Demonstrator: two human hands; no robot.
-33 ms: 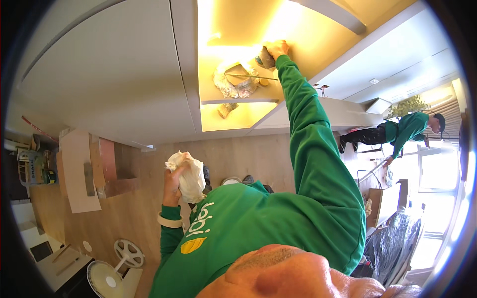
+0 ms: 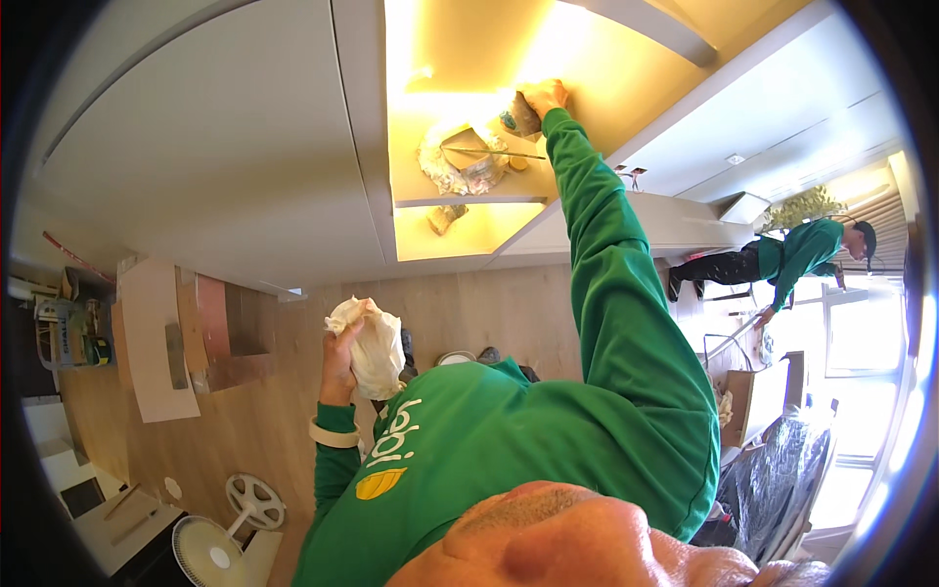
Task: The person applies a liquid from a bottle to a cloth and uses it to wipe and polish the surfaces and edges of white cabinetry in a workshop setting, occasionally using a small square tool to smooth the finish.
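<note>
My right arm reaches up into a warmly lit shelf niche [image 2: 469, 39]. There my right hand [image 2: 548, 95] is closed on a small greyish piece with a teal mark [image 2: 520, 115]; its kind I cannot make out. Beside it on the shelf lies a crumpled whitish wrapping [image 2: 440, 161] with a thin stick across it, and a small yellow round piece [image 2: 518, 163]. A short roll-like thing [image 2: 446, 218] sits in the adjoining compartment. Down by my chest, my left hand [image 2: 339, 360] grips a crumpled white cloth bundle [image 2: 377, 352]. Its fingers are partly hidden by the folds.
Smooth pale panels [image 2: 205, 127] adjoin the niche. Boards [image 2: 156, 342] and a tool bag [image 2: 73, 333] are at the left, with a white fan [image 2: 210, 553] lower down. To the right, another person [image 2: 807, 254] in green bends over near a window, by black plastic sheeting [image 2: 773, 479].
</note>
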